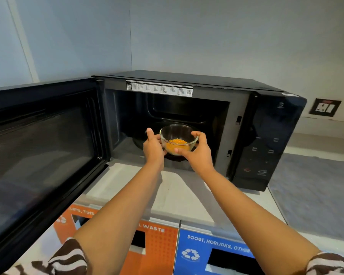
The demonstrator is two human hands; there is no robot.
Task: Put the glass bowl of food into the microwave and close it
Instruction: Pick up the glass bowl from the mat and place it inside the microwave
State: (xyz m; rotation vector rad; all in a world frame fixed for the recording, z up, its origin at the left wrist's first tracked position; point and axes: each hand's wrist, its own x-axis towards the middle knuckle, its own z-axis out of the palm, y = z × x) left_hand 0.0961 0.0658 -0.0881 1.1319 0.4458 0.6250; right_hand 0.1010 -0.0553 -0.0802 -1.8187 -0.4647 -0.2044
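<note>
A clear glass bowl (178,133) with orange-yellow food in its bottom is held at the mouth of the black microwave (266,124), just above the front of the turntable. My left hand (153,148) grips the bowl's left side. My right hand (197,150) grips its right side and lower edge. The microwave door (42,147) hangs wide open to the left, with its inner window facing me. Whether the bowl rests on the turntable is hidden by my hands.
The microwave stands on a white counter (179,193) in a corner. Below the counter's front are an orange waste panel (159,247) and a blue recycling panel (203,253). A wall socket (325,107) sits to the right, above a grey-blue mat (316,191).
</note>
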